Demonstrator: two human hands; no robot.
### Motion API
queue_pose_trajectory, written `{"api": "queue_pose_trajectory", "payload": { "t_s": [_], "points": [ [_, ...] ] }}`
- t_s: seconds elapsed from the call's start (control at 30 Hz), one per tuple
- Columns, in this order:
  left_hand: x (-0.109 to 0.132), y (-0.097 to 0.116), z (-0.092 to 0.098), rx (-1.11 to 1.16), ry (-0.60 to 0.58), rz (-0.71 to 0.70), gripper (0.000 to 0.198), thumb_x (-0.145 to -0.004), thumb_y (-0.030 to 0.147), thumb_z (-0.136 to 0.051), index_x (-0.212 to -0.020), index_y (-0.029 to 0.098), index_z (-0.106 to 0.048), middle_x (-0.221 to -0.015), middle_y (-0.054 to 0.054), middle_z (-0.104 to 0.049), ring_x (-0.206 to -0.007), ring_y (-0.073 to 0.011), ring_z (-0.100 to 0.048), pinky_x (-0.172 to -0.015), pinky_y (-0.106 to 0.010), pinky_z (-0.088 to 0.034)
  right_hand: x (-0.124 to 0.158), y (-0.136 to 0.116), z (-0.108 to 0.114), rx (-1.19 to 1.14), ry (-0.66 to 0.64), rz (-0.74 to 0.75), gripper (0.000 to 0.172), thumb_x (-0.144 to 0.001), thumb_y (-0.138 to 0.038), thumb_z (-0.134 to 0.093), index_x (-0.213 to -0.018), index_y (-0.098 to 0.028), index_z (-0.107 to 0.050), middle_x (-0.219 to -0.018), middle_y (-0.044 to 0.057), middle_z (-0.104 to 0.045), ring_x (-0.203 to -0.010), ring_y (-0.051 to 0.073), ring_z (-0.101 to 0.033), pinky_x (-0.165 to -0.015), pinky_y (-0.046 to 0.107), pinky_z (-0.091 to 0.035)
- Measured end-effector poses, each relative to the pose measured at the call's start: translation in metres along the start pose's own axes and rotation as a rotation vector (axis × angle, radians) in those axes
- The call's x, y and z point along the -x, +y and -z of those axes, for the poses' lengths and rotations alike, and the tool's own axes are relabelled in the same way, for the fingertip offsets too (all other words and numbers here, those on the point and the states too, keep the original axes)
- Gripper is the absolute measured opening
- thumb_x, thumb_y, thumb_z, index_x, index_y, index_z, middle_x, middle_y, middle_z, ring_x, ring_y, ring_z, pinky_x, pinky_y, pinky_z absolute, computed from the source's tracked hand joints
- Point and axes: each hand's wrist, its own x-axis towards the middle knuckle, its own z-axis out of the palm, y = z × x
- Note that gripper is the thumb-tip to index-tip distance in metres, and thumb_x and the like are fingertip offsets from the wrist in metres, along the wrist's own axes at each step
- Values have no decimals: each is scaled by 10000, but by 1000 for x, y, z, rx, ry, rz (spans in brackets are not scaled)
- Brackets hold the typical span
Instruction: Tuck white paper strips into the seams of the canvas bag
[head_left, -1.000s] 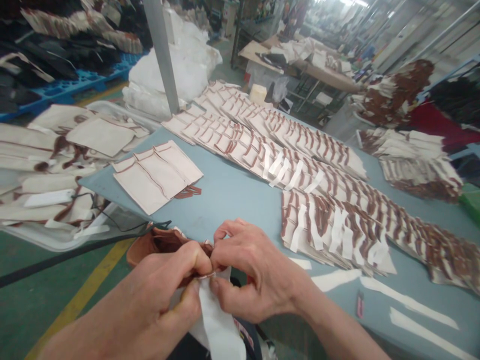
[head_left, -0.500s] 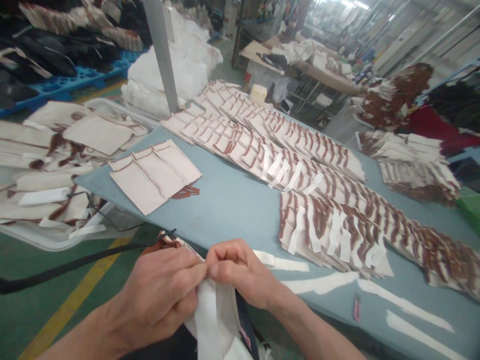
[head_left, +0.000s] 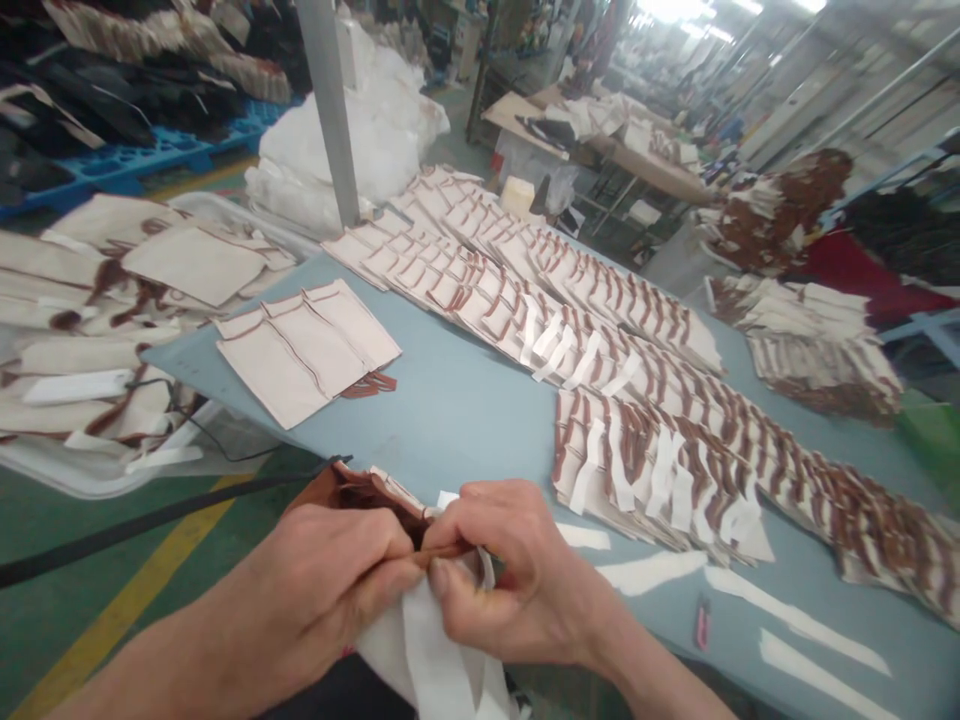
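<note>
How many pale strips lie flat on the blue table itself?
4: one strip beside the right hand, a second strip right of it, a third strip and fourth strip farther right. The right hand may hide others.

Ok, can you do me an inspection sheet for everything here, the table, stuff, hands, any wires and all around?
Surface: blue-grey table, with overlapping rows of cream-and-brown pieces.
Work pieces: cream piece with a brown edge; white strip hanging below the hands.
Clutter: loose white strips, pink tool near them.
Hands: left hand and right hand both pinch the brown edge with their fingers.
Cables: black band from the left, cord or strap unclear.
Surroundings: grey post, white plastic heap, blue pallet, yellow floor line.
</note>
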Motion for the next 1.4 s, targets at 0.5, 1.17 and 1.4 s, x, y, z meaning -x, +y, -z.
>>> {"api": "queue_pose_trajectory", "payload": {
  "t_s": [0.5, 1.17, 1.4],
  "points": [
    [-16, 4, 5, 60, -114, 58, 451, -1194, 309, -366, -763, 225, -466, -692, 80, -512, -624, -113, -450, -608, -295, -318, 1, 16, -7, -41, -20, 82, 125, -854, -172, -583, -742, -228, -597, -618, -71, -601, -555, 106, -510, -593, 248, -345],
    [31, -2, -6, 85, -261, 441, 412, -994, 383, -441, -622, 219, -378, -571, 64, -447, -544, -91, -447, -536, -261, -272, -19, 38, 13, -76, -444, 9, 222, -1022, -282, -799, -832, -208, -709, -786, -38, -698, -696, 130, -611, -666, 270, -334],
    [54, 0, 2, 165, 1, 623, 588, -1094, 605, -379, -649, 222, -338, -619, 58, -388, -578, -126, -421, -638, -273, -353, -16, 78, 3, -320, -412, -218, 426, -1005, -606, -691, -866, -204, -716, -708, -65, -562, -606, 124, -420, -622, 255, -323]
  ]
}}
